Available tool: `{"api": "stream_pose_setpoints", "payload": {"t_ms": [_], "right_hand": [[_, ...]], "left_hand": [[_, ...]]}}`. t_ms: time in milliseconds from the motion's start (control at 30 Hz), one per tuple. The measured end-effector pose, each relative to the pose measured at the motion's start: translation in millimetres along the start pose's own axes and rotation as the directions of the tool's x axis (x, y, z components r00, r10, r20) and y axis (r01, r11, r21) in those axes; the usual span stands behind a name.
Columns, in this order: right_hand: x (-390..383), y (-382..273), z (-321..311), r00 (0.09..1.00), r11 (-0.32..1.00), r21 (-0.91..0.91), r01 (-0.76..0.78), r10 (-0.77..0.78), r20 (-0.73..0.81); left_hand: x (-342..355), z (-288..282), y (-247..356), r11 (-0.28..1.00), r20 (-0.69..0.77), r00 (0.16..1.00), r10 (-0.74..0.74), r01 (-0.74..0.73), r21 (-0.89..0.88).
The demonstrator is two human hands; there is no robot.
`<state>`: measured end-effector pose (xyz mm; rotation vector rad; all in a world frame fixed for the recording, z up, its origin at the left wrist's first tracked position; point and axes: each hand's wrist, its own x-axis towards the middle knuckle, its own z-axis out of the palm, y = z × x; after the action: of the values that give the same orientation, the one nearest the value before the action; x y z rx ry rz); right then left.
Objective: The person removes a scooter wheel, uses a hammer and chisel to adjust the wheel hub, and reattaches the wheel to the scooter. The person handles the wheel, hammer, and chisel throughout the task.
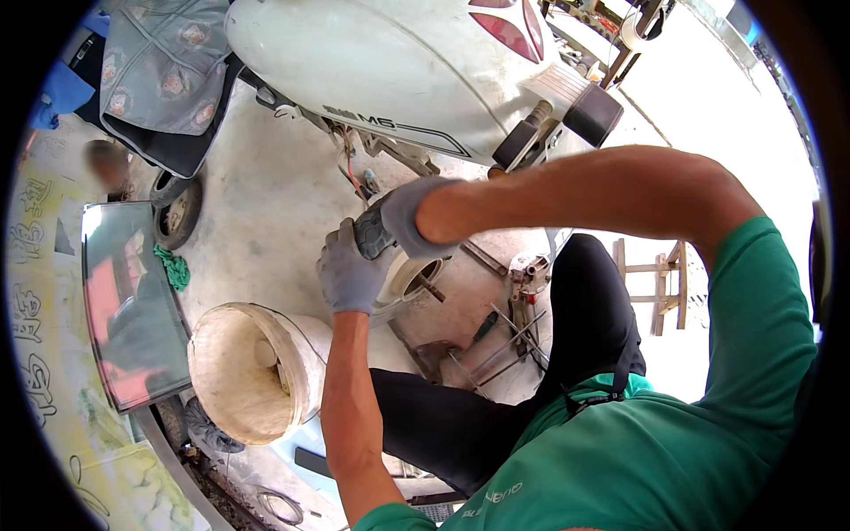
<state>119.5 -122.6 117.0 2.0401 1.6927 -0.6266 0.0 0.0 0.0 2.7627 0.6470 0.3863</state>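
Observation:
My left hand and my right hand, both in grey gloves, meet at mid-picture with bent fingers. What they grip is hidden; the dark patterned patch at the right hand may be glove or object. Just beneath them is a cream cylindrical object with a short bar poking out. A large white bucket lies open-topped by my left forearm. Below, metal rods, a green-handled screwdriver and a metal fitting rest on the floor.
A white scooter body spans the top. At left are tyres, a green rag, a glass pane and a patterned grey cover. A wooden frame stands at right, past my knee.

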Motion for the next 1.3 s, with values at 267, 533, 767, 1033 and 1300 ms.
{"api": "stream_pose_setpoints", "payload": {"t_ms": [267,533,767,1033,1300], "right_hand": [[-53,-30,79,0.908,0.808,0.556,-0.194,0.362,-0.210],[-60,-22,99,0.906,0.791,0.589,-0.163,0.357,-0.229],[-116,-4,33,0.954,0.852,0.491,-0.183,0.274,-0.119],[-107,6,53,0.934,0.803,0.553,-0.221,0.337,-0.116],[-62,18,74,0.936,0.819,0.524,-0.233,0.336,-0.109]], "left_hand": [[14,-5,13,0.995,0.123,0.990,-0.066,0.074,-0.061],[11,-2,11,0.998,0.075,0.997,-0.026,0.030,-0.056],[-4,-4,2,0.998,0.052,0.997,-0.049,0.051,-0.039],[2,-4,18,0.997,0.063,0.997,-0.046,0.050,-0.060],[2,-2,15,0.998,0.049,0.998,-0.036,0.039,-0.053]]}}
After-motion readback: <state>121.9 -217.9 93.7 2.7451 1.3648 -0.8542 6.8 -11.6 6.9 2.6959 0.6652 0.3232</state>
